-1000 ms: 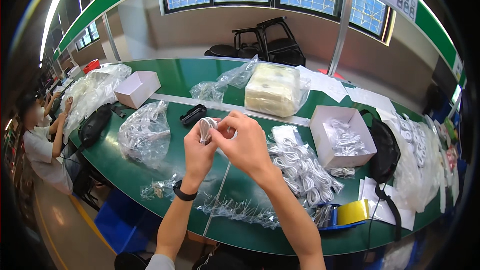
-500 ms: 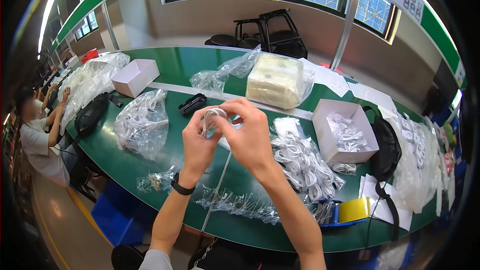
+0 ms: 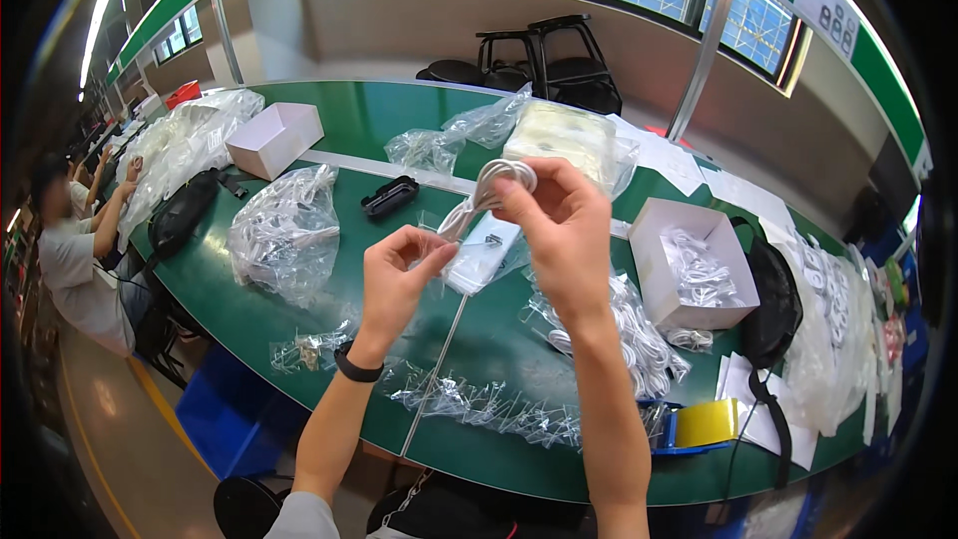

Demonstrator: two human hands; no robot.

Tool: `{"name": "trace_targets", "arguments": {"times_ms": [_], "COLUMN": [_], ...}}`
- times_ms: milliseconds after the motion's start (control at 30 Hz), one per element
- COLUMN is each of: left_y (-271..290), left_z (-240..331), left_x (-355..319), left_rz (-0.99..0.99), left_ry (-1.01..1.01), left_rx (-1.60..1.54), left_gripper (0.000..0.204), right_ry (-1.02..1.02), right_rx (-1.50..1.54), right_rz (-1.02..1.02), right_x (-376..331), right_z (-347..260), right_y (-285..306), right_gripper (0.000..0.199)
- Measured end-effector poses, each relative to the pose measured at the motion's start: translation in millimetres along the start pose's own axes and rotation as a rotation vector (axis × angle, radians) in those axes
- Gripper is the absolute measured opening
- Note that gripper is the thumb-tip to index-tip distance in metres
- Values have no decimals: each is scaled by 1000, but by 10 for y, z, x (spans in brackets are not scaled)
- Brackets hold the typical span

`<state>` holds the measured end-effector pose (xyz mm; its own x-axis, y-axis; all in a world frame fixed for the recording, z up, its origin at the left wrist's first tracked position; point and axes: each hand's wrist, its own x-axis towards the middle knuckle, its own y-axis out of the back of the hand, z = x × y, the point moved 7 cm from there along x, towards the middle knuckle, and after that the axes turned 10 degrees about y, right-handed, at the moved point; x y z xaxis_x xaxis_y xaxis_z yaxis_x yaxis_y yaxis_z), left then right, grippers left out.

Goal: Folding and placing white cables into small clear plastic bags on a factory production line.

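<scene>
A long green worktop (image 3: 299, 304) curves across the view, strewn with clear bags of white cables and open white boxes. Above it, the hands, bunched together half a second ago, have drawn apart. The right hand (image 3: 564, 230) now pinches a coiled white cable (image 3: 496, 180) aloft, while the left hand (image 3: 394, 279) grips its trailing end lower down, so the coiling looks nearly complete.

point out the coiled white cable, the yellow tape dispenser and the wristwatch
coiled white cable (image 3: 502, 176), head view, top of the loop
yellow tape dispenser (image 3: 705, 422), head view, yellow side
wristwatch (image 3: 356, 367), head view, black band on left wrist
</scene>
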<state>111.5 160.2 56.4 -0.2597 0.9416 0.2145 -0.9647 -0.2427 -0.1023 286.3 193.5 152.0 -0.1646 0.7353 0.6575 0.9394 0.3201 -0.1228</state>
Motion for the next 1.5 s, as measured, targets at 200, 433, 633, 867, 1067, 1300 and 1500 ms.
{"name": "trace_targets", "arguments": {"times_ms": [200, 433, 633, 867, 1067, 1300, 1500], "left_y": [-26, -103, -98, -209, -271, -234, -119], "left_z": [100, 266, 188, 125, 103, 38, -57], "left_x": [-65, -151, -171, -193, -198, -163, -97], "left_rz": [49, 32, 12, -68, -103, -53, -61], "left_ry": [-109, -267, -233, -64, -113, -31, 11], "left_rx": [37, 210, 145, 138, 46, -56, -70], "left_gripper": [11, 15, 25, 32, 42, 39, 25], "right_ry": [-55, -75, -138, -136, -157, -102, 77], "right_rx": [-103, -154, -44, -17, -25, -293, -732], "right_rz": [33, 104, 145, 208, 227, 54, -169], "right_x": [-31, -47, -46, -77, -112, -138, -253], "right_z": [191, 221, 334, 405, 492, 417, 344], "right_y": [-46, 23, 64, 52, 14, -129, -273], "right_gripper": [18, 20, 22, 24, 25, 33, 42]}}
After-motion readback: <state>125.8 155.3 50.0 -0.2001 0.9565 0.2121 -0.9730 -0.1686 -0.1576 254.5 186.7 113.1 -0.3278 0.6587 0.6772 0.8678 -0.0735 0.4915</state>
